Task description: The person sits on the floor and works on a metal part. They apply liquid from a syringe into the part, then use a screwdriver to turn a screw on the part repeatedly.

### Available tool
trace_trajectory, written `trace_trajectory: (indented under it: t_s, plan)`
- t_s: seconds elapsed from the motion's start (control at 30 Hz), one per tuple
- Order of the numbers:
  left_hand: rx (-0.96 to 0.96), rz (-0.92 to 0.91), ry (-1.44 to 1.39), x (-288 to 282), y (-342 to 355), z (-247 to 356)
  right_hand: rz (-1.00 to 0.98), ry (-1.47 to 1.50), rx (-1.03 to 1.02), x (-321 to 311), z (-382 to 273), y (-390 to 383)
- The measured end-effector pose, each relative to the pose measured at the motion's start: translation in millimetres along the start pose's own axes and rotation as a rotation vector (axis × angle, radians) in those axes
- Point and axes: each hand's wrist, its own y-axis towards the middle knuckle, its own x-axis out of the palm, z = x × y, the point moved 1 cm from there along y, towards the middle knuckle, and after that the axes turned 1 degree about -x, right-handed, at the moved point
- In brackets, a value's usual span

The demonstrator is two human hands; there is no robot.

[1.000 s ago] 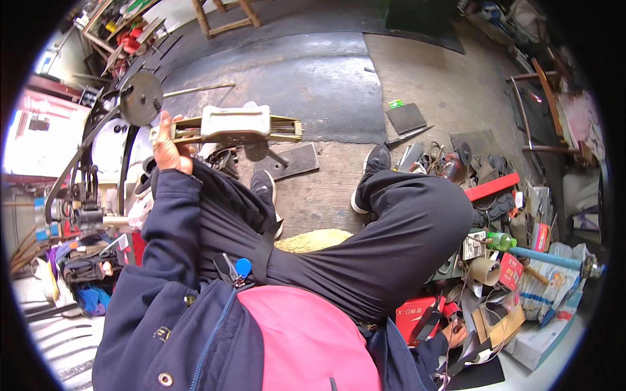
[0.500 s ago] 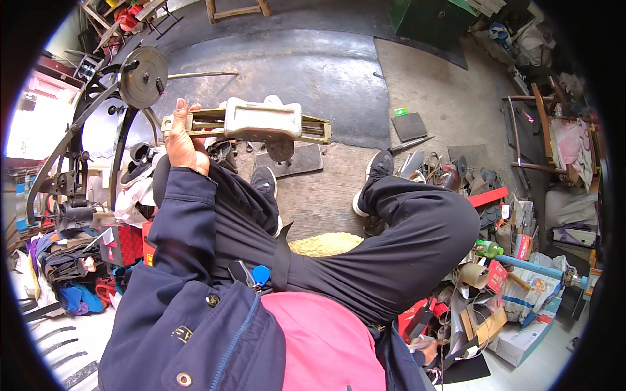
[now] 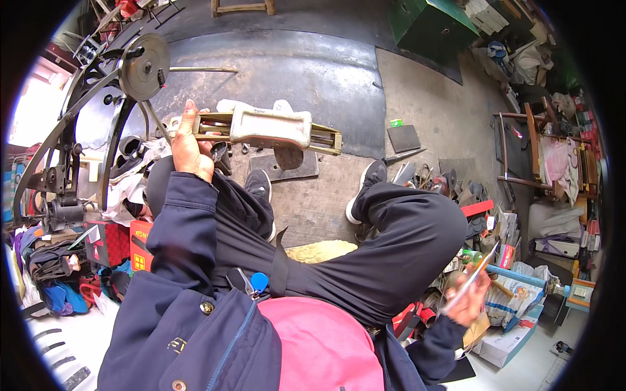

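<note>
My left hand (image 3: 194,150) grips the left end of a long brass-coloured metal frame with a pale, rounded block (image 3: 269,125) on its middle and a dark round plate underneath. It holds this level above my left leg, beside a black cast-iron machine with a wheel (image 3: 145,68). At the lower right, my right hand (image 3: 464,301) is closed on a slim, light tool (image 3: 484,260) with an orange part, blurred by motion, held slanting beside my right knee.
A dark floor mat (image 3: 332,85), a metal plate (image 3: 264,166) and a green box (image 3: 430,26) lie ahead. Piled bags and boxes (image 3: 512,332) crowd my right side. Shoes and cloths (image 3: 55,260) are heaped at the left. A wooden chair (image 3: 538,150) stands far right.
My left hand and the metal frame have moved rightward in the picture. My right hand has come up from among the piled things with the slim tool in it.
</note>
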Motion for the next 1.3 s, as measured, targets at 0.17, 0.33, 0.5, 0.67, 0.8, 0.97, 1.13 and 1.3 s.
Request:
trace_trajectory:
  t_s: [0.17,0.33,0.5,0.67,0.8,0.97,1.13,1.3]
  plan:
    - [-0.036,0.029,0.000,-6,5,-7,-0.419,-0.071,-0.008,145,-30,101]
    - [-0.051,0.193,-0.050,-1,-1,-14,-0.595,-0.139,0.305,252,4,137]
    - [-0.007,0.149,-0.100,-2,-7,-15,-0.769,-0.276,0.412,276,29,159]
    - [0.007,0.097,-0.133,-8,-9,-14,-0.792,-0.321,0.583,265,56,175]
    - [-0.020,0.126,-0.094,-10,-8,-12,-0.922,-0.350,0.573,256,65,174]
    - [0.038,0.101,-0.106,-11,-5,-15,-0.890,-0.367,0.621,249,59,172]
    - [0.006,0.129,-0.109,-16,0,-20,-0.812,-0.213,0.770,254,48,173]
    - [-0.010,0.116,-0.098,-20,10,-22,-0.814,-0.252,0.785,258,57,179]
